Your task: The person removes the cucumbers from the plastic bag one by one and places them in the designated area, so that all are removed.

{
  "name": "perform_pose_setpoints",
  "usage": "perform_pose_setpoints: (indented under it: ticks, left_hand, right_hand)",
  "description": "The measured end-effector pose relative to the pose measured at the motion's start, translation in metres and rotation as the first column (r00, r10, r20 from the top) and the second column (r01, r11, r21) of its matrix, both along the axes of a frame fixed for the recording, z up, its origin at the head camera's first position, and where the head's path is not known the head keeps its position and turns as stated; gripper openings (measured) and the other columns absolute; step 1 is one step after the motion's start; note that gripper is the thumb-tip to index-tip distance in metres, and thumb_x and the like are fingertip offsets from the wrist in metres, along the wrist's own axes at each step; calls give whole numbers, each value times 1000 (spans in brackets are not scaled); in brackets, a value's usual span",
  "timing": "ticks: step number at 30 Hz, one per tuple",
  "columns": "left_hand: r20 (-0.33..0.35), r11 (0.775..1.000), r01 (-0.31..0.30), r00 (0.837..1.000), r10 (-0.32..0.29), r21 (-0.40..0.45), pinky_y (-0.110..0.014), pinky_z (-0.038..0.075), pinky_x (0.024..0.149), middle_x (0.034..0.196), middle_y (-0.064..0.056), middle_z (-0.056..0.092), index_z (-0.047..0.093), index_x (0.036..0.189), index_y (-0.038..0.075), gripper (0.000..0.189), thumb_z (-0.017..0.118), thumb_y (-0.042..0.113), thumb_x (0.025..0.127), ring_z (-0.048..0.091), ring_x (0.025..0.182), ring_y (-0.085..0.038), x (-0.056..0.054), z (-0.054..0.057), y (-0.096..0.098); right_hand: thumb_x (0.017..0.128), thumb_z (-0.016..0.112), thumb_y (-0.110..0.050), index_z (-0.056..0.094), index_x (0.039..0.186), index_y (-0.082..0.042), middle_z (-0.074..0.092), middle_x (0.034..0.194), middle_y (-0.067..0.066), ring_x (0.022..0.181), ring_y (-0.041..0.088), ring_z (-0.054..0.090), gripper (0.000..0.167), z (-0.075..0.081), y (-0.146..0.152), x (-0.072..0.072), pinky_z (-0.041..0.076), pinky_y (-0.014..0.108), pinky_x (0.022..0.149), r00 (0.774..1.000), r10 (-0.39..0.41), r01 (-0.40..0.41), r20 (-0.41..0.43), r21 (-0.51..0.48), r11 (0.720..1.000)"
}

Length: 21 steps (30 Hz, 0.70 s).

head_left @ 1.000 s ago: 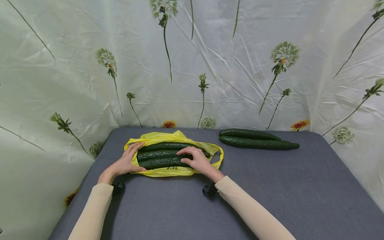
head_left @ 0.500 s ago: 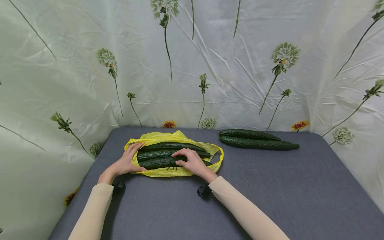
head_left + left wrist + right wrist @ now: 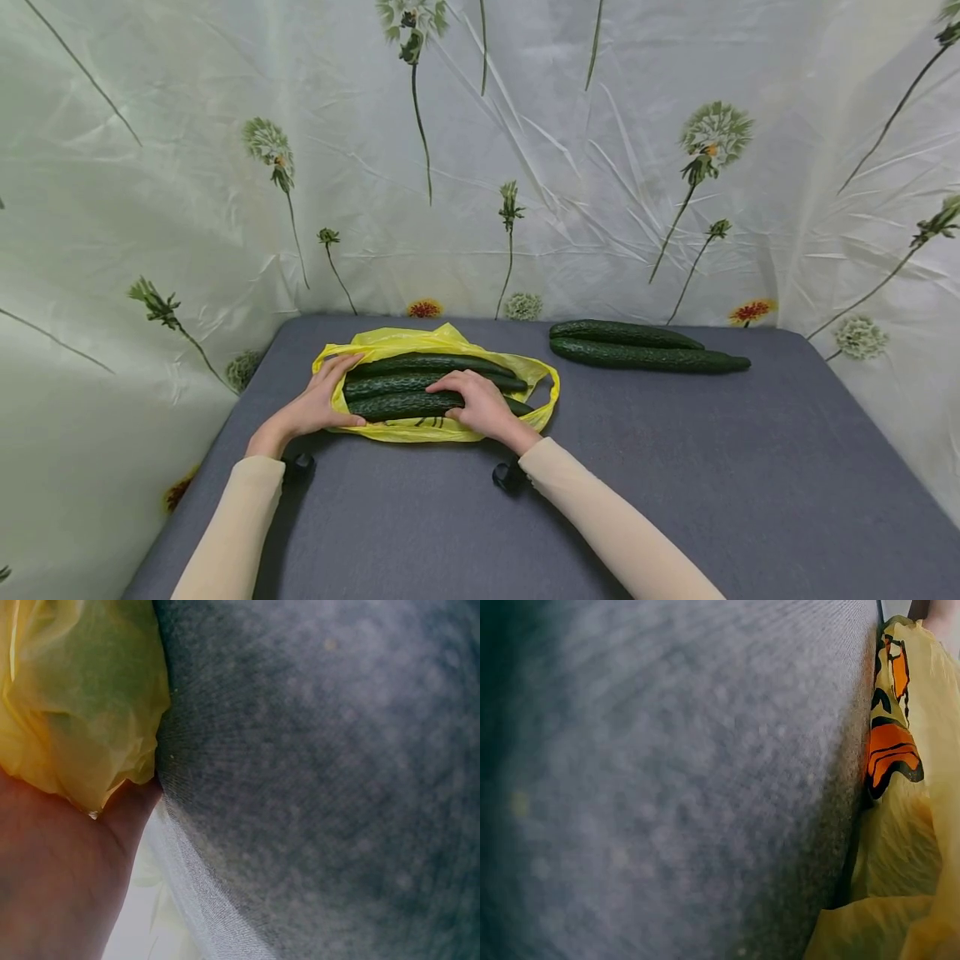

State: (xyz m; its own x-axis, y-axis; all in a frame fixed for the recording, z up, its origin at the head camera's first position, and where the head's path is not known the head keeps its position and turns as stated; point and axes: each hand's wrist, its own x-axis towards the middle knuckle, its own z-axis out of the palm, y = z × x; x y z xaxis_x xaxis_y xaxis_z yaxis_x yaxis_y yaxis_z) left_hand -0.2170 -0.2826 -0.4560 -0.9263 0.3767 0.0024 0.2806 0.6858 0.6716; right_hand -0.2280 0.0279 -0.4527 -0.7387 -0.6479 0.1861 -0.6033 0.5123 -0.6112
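Observation:
A yellow plastic bag (image 3: 420, 434) lies on its side with its opening spread, showing three long cucumbers inside: a back one (image 3: 427, 363), a middle one (image 3: 390, 384) and a front one (image 3: 405, 406). My left hand (image 3: 307, 410) grips the bag's left end, thumb at the near edge and fingers at the far edge. In the left wrist view, green shows through the bag (image 3: 90, 690) against the palm (image 3: 52, 862). Bent over the front cucumber, my right hand (image 3: 486, 408) holds it near its right part. The right wrist view shows the bag's printed side (image 3: 900, 847), not the fingers.
Two more cucumbers, a back one (image 3: 622, 333) and a longer front one (image 3: 648, 356), lie side by side at the table's back right. The grey table (image 3: 675, 467) meets a flower-printed curtain (image 3: 585, 183) behind and at the sides.
My right hand has shifted left along the cucumbers, and its thumb has closed in on the front one. The left hand and the bag have stayed in place.

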Motion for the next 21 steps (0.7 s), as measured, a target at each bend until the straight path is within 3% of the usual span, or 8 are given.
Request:
perform_pose_setpoints:
  ticks: [11,21]
  left_hand:
    - [12,1000,-5,1000,5,16,-73,18,96,153,-20,8,20,153,12,102,82,34,75,2,139,-46,0,0,-1]
    - [16,1000,3,1000,-3,19,-74,19,95,153,-21,8,20,153,12,102,82,34,76,3,138,-47,2,1,-1]
  right_hand:
    - [85,68,4,61,128,-17,57,128,1,118,20,50,49,0,0,-2,44,37,93,999,49,-48,-21,54,997]
    - [82,64,11,67,123,-15,61,119,1,100,17,52,48,1,0,-4,42,28,76,996,54,-52,-78,22,998]
